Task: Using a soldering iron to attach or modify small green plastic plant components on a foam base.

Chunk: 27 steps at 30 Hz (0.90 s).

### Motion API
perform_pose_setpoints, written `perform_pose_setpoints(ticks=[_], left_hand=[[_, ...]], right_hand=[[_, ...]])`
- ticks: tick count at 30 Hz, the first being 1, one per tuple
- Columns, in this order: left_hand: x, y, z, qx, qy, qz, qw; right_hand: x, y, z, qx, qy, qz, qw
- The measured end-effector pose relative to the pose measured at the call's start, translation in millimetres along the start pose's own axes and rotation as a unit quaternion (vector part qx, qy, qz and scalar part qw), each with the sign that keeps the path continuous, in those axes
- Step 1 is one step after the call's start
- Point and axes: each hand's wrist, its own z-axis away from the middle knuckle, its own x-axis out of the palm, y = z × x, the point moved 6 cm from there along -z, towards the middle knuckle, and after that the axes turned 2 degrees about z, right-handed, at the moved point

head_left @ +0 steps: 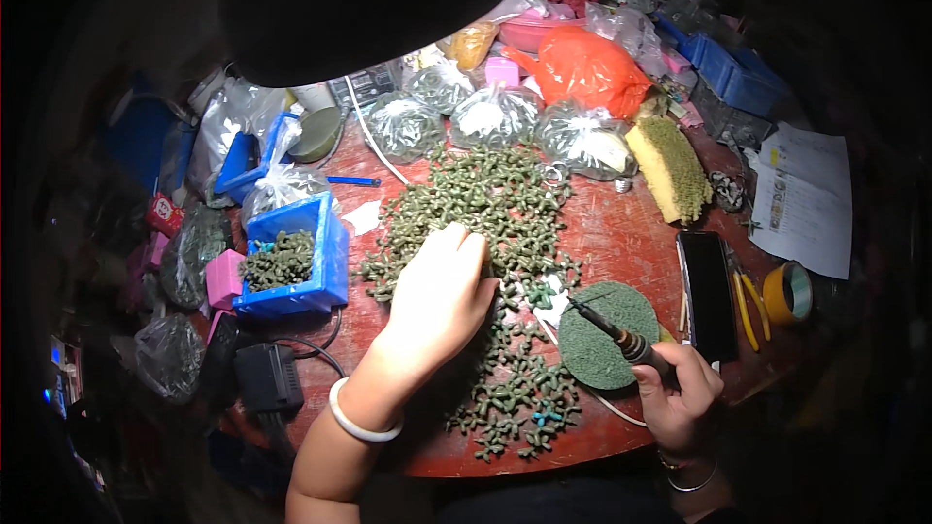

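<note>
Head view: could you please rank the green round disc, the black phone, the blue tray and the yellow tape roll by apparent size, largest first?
1. Blue tray, holding small green pieces.
2. Green round disc and black phone: they look about alike, so I would not rank them.
3. Yellow tape roll, clearly smallest, though it lies near the rim where the fisheye shrinks things.

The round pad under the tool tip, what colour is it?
Dark green pad, seen in the head view.

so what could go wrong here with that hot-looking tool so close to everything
1. The pen-shaped tool in the right hand points toward the left hand, which rests on the green pieces; a slip might burn fingers.
2. Its cord trails off the table edge and could snag.
</note>
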Motion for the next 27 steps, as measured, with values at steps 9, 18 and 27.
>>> perform_pose_setpoints(ticks=[9, 18, 27], left_hand=[[30.8, 17.6, 33.0, -0.219, -0.023, 0.629, 0.745], [44.9, 32.9, 35.5, -0.215, -0.075, 0.641, 0.733], [47.3, 33.2, 39.3, -0.222, -0.084, 0.649, 0.723]], right_hand=[[-8.8, 7.9, -3.1, 0.042, 0.017, 0.020, 0.999], [-33.0, 17.3, 20.2, 0.038, 0.007, 0.136, 0.990], [-30.9, 16.9, 20.6, 0.030, -0.018, 0.161, 0.986]])
